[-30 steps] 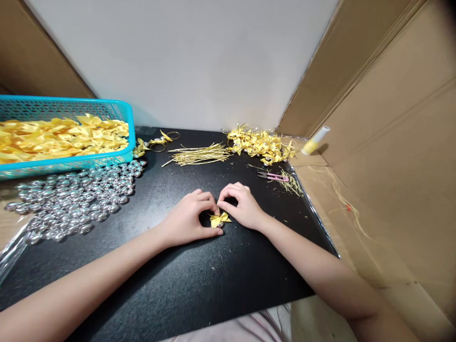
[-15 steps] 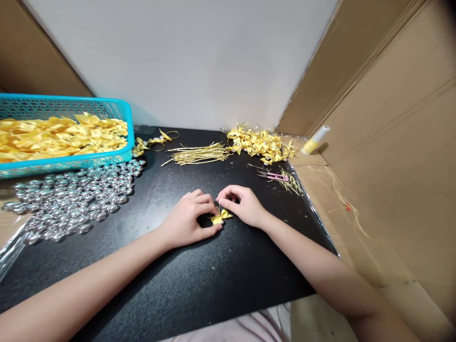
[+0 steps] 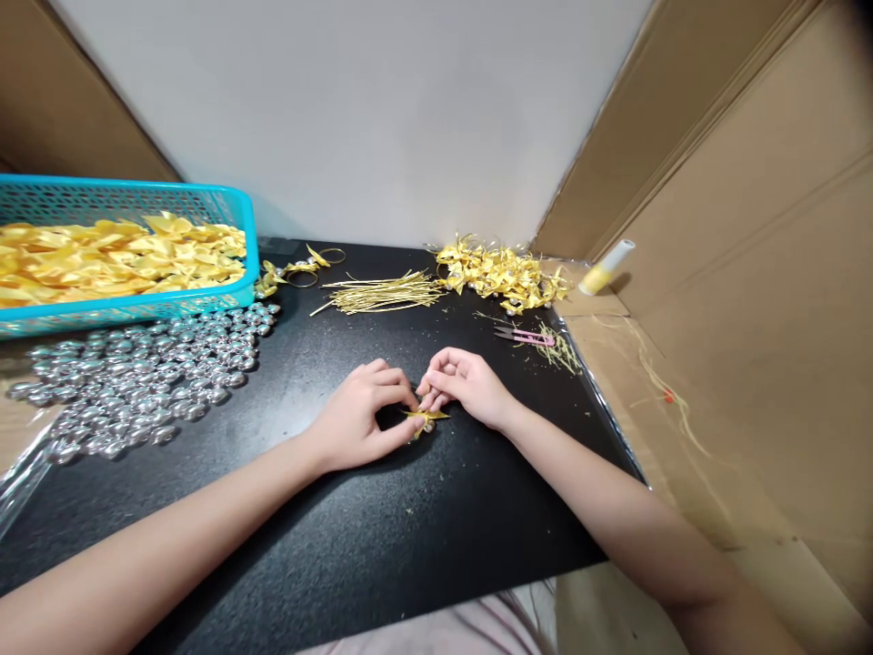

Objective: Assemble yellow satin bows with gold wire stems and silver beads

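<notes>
A yellow ribbon bow (image 3: 421,424) with a small silver bell or bead at its front edge is held low over the black tabletop. My left hand (image 3: 361,417) grips it from the left between thumb and fingertips. On the other side, my right hand (image 3: 469,387) has its fingers pinched together just above the bow. Whatever thin piece lies in that pinch is too small to make out. Parts of the bow are hidden by the fingers.
A blue basket (image 3: 250,236) of yellow bows stands at left, with silver beads (image 3: 156,373) before it. Gold ties (image 3: 382,293) lie behind my hands. Finished-looking bows (image 3: 501,273), pink thread snips (image 3: 525,337), clippings (image 3: 563,350) and a thread spool (image 3: 606,268) are at right.
My right hand has shifted slightly right, its fingers curling closer together. The bow has tipped in my left hand, so its bead now shows at the front.
</notes>
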The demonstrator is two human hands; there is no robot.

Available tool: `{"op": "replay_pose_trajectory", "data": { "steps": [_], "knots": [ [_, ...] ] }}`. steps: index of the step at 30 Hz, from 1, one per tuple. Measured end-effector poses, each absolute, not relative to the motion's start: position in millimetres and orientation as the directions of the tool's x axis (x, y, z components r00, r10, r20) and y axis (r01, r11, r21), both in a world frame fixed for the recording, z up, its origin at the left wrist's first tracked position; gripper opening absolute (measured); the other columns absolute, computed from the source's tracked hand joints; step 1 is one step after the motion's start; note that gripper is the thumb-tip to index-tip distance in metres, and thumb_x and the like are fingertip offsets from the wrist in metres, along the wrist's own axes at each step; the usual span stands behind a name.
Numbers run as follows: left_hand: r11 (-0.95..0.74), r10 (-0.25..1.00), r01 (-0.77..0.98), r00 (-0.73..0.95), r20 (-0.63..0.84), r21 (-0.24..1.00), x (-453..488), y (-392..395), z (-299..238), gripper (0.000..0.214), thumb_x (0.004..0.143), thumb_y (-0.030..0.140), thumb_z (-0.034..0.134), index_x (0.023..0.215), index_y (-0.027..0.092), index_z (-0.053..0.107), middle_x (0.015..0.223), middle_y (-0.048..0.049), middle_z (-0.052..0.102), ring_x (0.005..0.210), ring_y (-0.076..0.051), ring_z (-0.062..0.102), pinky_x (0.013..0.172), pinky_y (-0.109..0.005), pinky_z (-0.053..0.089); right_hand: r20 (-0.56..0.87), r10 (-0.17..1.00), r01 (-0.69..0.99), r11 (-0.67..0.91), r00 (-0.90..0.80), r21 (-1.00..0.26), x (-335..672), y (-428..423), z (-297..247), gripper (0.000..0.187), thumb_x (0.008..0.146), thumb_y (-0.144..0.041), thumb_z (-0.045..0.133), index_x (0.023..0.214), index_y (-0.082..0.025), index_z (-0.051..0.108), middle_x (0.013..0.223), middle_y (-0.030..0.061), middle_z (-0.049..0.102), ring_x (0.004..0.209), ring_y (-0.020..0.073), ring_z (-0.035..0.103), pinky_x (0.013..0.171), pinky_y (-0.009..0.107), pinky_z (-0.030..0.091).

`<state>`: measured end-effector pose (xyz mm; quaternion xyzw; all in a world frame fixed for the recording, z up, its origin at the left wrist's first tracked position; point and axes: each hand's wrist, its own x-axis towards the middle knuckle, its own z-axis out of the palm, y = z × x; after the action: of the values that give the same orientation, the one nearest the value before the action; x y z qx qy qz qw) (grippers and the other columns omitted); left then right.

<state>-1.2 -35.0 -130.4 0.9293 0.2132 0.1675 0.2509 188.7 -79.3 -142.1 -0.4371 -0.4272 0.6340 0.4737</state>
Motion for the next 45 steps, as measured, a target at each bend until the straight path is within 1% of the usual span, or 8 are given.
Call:
{"op": "replay_pose_trajectory", "data": {
  "steps": [3,7,11,16,24,30,40,45],
  "knots": [
    [-0.726,0.521,0.315,0.832,0.191,0.611,0,-32,-130,0.025,0.089,0.032,0.050,0.077,0.019,0.068,0.080,-0.0037,0.068,0.074,-0.017,0.052,0.074,-0.033,0.038,-0.151,0.975,-0.224,-0.185,-0.161,-0.957,188,-80,-142,0.037,0.068,-0.045,0.078,0.074,-0.018,0.053,0.068,-0.0010,0.068,0.059,0.0108,0.068,0.056,0.022,0.056],
    [-0.685,0.527,0.308,0.835,0.157,0.660,1,-28,-129,0.018,0.085,0.030,0.055,0.080,0.019,0.068,0.085,-0.0027,0.069,0.081,-0.018,0.055,0.079,-0.033,0.039,-0.121,0.980,-0.208,-0.154,-0.161,-0.966,188,-79,-142,0.037,0.068,-0.045,0.078,0.075,-0.019,0.053,0.066,-0.0014,0.067,0.056,0.0113,0.066,0.053,0.023,0.055],
    [-0.661,0.542,0.330,0.831,0.125,0.674,4,-25,-127,0.022,0.086,0.034,0.056,0.077,0.019,0.069,0.079,-0.0021,0.066,0.078,-0.018,0.054,0.076,-0.032,0.040,-0.082,0.983,-0.195,-0.115,-0.165,-0.974,188,-79,-142,0.035,0.070,-0.044,0.077,0.076,-0.019,0.054,0.064,-0.0014,0.066,0.055,0.0108,0.064,0.052,0.023,0.054],
    [-0.675,0.529,0.336,0.841,0.113,0.657,6,-22,-128,0.024,0.086,0.036,0.057,0.074,0.018,0.068,0.072,-0.0014,0.062,0.074,-0.017,0.052,0.073,-0.030,0.039,-0.093,0.981,-0.208,-0.127,-0.168,-0.970,186,-79,-142,0.036,0.068,-0.043,0.078,0.074,-0.018,0.054,0.063,-0.0015,0.066,0.055,0.0100,0.064,0.054,0.022,0.054],
    [-0.648,0.477,0.314,0.878,0.048,0.694,5,-18,-124,0.024,0.089,0.038,0.056,0.080,0.019,0.067,0.078,-0.0002,0.067,0.076,-0.015,0.056,0.077,-0.028,0.039,-0.086,0.981,-0.243,-0.127,-0.175,-0.962,188,-77,-147,0.033,0.070,-0.037,0.077,0.075,-0.017,0.051,0.063,-0.0019,0.067,0.054,0.0088,0.064,0.052,0.020,0.053],
    [-0.568,0.558,0.423,0.829,-0.048,0.706,3,-15,-120,0.026,0.084,0.042,0.057,0.084,0.019,0.070,0.075,-0.0007,0.065,0.069,-0.015,0.055,0.065,-0.026,0.039,-0.084,0.985,-0.221,-0.117,-0.153,-0.968,188,-76,-147,0.028,0.072,-0.032,0.075,0.076,-0.017,0.051,0.063,-0.0034,0.064,0.054,0.0087,0.063,0.052,0.020,0.052],
    [-0.433,0.595,0.461,0.791,-0.138,0.774,7,-17,-118,0.019,0.078,0.034,0.062,0.077,0.017,0.070,0.066,0.0014,0.065,0.060,-0.012,0.050,0.057,-0.022,0.036,-0.090,0.985,-0.215,-0.121,-0.147,-0.969,187,-76,-146,0.031,0.070,-0.034,0.076,0.076,-0.017,0.052,0.065,-0.0031,0.065,0.053,0.0075,0.062,0.052,0.020,0.053],
    [-0.399,0.593,0.448,0.792,-0.148,0.800,8,-18,-118,0.016,0.077,0.032,0.063,0.075,0.017,0.069,0.068,0.0014,0.066,0.062,-0.012,0.053,0.059,-0.023,0.038,-0.076,0.991,-0.203,-0.097,-0.110,-0.974,186,-76,-145,0.035,0.068,-0.039,0.078,0.075,-0.016,0.053,0.062,-0.0035,0.064,0.047,0.0059,0.058,0.043,0.016,0.046]
  ]
}}
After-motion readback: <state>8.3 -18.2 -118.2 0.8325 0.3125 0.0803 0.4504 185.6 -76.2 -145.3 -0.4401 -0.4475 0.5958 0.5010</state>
